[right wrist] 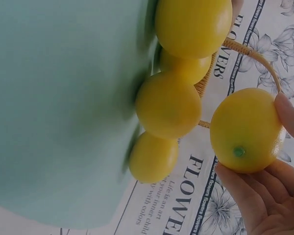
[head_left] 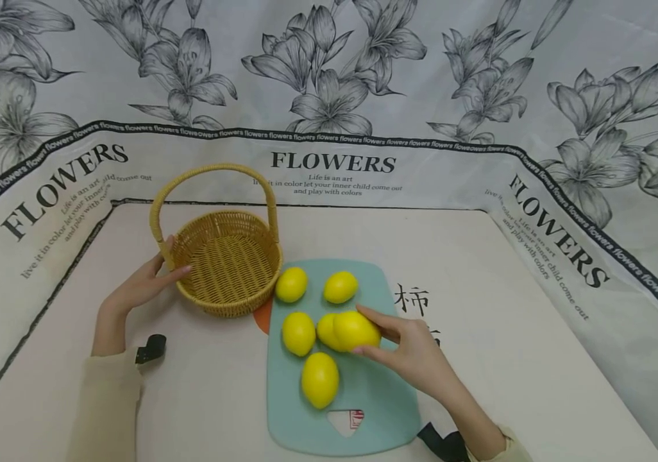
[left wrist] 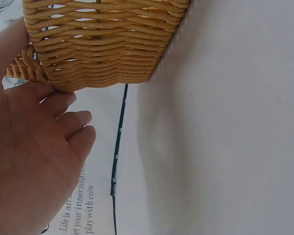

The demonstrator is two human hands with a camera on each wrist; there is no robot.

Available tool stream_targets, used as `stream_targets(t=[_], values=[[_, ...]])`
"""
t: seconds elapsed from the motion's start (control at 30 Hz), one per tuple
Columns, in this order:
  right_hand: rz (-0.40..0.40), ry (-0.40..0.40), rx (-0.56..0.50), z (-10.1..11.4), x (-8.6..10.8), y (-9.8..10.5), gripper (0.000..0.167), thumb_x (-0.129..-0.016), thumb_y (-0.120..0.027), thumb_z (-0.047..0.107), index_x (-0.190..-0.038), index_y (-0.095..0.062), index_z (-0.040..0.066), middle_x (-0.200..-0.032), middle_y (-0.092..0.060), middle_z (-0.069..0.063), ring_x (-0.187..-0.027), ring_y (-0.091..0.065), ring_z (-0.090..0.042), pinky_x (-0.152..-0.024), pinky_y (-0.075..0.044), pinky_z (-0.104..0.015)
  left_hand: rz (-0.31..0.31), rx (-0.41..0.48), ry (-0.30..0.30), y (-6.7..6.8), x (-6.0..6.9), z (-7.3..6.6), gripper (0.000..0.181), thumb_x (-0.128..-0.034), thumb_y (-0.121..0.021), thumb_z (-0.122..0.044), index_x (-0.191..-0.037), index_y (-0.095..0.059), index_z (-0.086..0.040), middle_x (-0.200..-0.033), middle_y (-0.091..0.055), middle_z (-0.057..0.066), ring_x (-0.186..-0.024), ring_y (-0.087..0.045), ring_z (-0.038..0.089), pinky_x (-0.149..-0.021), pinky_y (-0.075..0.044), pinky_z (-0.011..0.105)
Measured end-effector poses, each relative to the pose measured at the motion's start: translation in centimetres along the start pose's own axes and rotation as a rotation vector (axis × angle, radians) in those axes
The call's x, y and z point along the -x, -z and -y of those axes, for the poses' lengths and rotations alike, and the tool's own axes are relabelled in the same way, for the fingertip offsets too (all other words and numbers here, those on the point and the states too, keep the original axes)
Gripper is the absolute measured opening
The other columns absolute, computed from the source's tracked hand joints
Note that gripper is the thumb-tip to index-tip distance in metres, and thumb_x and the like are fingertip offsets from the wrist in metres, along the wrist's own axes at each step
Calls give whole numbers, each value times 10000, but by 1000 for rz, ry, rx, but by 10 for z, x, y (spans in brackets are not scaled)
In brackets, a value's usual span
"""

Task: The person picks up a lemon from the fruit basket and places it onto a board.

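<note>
A yellow wicker basket (head_left: 231, 308) with a tall arched handle stands on the table, nothing inside it. My left hand (head_left: 141, 282) grips its left side at the foot of the handle, thumb over the rim; in the left wrist view the hand's (left wrist: 44, 142) other fingers lie against the outside of the weave. Between the thumb and fingers of my right hand (head_left: 415, 350) is a lemon (head_left: 359, 332), raised off the board in the right wrist view, its green stem end (right wrist: 239, 151) showing. Several other lemons (head_left: 320, 380) lie on a pale teal cutting board (head_left: 375, 391); the held lemon partly covers one.
The board's near end has a cut-out handle hole (head_left: 345, 421). An orange printed shape (head_left: 262, 319) shows between basket and board. The pale tablecloth (head_left: 202, 410) has a flower-printed border (head_left: 329, 170). Dark straps (head_left: 152, 348) sit by both wrists.
</note>
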State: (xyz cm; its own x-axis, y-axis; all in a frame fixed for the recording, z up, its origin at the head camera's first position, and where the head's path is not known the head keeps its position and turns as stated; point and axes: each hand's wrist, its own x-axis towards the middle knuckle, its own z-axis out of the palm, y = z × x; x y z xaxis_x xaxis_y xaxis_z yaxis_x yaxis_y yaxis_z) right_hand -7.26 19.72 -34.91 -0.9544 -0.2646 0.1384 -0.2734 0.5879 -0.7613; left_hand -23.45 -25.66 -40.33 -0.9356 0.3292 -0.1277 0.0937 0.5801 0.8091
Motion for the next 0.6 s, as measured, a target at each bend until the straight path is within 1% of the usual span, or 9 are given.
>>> stream_targets(t=[0.2, 0.33, 0.43, 0.6], values=[[0, -43, 7, -6, 10, -2, 655, -763, -821, 280, -1330, -580, 56, -1310, -583, -98, -1169, -585, -228, -900, -505, -291, -2, -3, -13, 0, 0, 2, 876, -976, -516, -459, -1533, 113, -210, -1592, 109, 138, -1414, 73, 471, -1057, -47, 717], [-1, -81, 9, -11, 17, -3, 658, -761, -818, 314, -1324, -588, 63, -1304, -593, -96, -1164, -591, -237, -905, -505, -296, -6, -4, -23, 1, 0, 1, 879, -977, -518, -454, -1536, 105, -186, -1594, 111, 119, -1419, 76, 459, -1060, -44, 714], [2, -108, 12, -15, 24, -5, 663, -758, -816, 337, -1319, -593, 63, -1293, -603, -98, -1156, -598, -240, -910, -503, -295, -8, -7, -17, 1, -1, 2, 874, -980, -514, -449, -1537, 105, -187, -1594, 108, 129, -1419, 76, 459, -1062, -41, 712], [12, -155, 13, -21, 33, -7, 655, -747, -825, 323, -1302, -607, 53, -1277, -613, -113, -1144, -605, -250, -901, -509, -287, -1, -6, 4, 0, -1, 3, 869, -979, -514, -452, -1533, 114, -218, -1590, 105, 156, -1413, 82, 474, -1052, -41, 723]])
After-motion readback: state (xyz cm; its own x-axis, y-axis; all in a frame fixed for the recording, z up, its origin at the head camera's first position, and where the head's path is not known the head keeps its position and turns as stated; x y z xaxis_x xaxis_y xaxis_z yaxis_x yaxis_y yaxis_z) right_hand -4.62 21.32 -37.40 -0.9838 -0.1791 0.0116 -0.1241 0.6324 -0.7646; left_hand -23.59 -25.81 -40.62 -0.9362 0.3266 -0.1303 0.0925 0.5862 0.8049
